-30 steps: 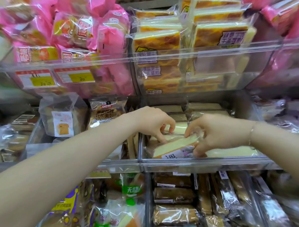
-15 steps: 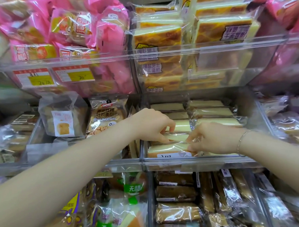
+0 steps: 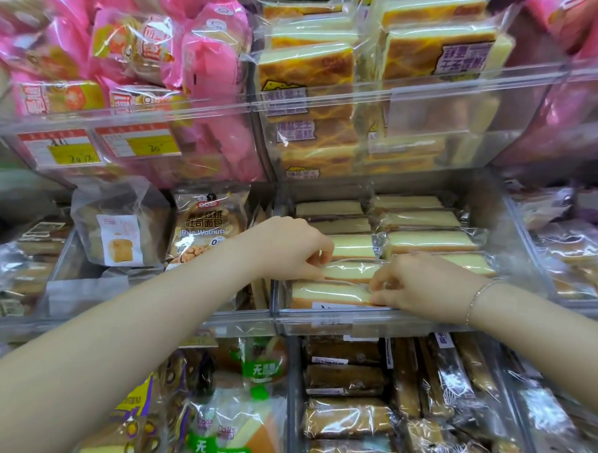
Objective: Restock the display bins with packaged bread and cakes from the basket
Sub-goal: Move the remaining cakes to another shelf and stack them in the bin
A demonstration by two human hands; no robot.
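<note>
From the head camera we could not see our fingertips properly: those of our left hand (image 3: 286, 248) curled down out of sight behind the knuckles, and those of our right hand (image 3: 421, 286) blurred into glare on the film. Our left hand pinched the left end of a wrapped cake (image 3: 352, 270), and our right hand pinched its right end, fingers bent on the wrapper. The cake lay in the clear bin (image 3: 372, 320) on the middle shelf, second from the front in the left row, with another slab (image 3: 329, 292) just before it and more behind. The slabs were pale, flat and oblong under crinkled clear film. The label on the bin's front lip was cut off by the rim and unreadable. Soft pink bags (image 3: 209, 51) bulged above, and the price tags (image 3: 64, 146) were too smeared to read.
</note>
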